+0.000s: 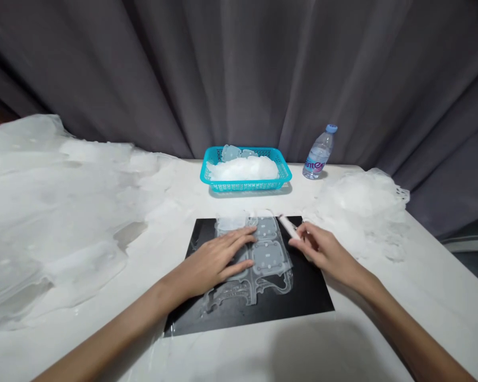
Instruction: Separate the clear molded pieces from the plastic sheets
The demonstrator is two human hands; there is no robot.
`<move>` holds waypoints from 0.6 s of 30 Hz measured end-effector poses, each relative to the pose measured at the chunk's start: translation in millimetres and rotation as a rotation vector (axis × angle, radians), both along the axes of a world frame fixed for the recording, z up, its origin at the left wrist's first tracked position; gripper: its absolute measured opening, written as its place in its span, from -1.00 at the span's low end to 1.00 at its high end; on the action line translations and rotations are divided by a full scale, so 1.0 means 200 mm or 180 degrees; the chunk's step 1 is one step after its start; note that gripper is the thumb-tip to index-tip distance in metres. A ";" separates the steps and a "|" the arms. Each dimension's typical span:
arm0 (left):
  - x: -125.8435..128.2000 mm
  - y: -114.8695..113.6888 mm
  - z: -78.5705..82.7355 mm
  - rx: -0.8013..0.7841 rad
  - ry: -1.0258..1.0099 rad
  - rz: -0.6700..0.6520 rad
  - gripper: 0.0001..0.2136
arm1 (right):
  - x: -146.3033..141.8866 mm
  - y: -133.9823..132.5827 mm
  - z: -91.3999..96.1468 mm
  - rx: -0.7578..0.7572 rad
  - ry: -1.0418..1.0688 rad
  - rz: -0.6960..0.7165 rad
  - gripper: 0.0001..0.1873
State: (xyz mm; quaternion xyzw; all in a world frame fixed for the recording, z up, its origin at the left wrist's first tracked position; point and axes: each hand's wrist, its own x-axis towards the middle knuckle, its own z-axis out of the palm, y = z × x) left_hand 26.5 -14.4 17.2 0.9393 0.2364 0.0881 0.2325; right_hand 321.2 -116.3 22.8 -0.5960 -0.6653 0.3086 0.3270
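A translucent moulded plastic sheet [267,260] with raised rounded pads lies on a black mat [302,292] in front of me. My left hand [217,260] rests flat on the sheet's left part, fingers stretched out. At the sheet's right edge, my right hand [322,250] is closed around a slim white pen-like tool [289,226]. The tool's tip points up and left, over the top right corner of the sheet.
A teal basket [245,183] holding white plastic pieces stands behind the mat. Right of the basket is a small water bottle [319,154]. Heaps of translucent plastic sheeting cover the left of the white table [48,212], and another heap [362,212] lies at the right.
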 end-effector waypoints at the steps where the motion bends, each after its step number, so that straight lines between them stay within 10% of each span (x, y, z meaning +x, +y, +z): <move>1: 0.01 0.01 0.00 0.0012 -0.0035 0.0025 -0.56 | 0.00 0.00 -0.01 0.0093 0.0208 -0.0180 -0.70; 8: 0.06 -0.02 0.04 0.0444 -0.0348 -0.0358 -0.66 | -0.07 -0.01 0.00 0.0274 0.1746 -0.0061 -0.72; 18: -0.02 -0.11 -0.05 -0.0132 -0.0718 -0.0638 -0.36 | -0.12 -0.04 0.01 0.0380 0.0492 0.0294 -0.84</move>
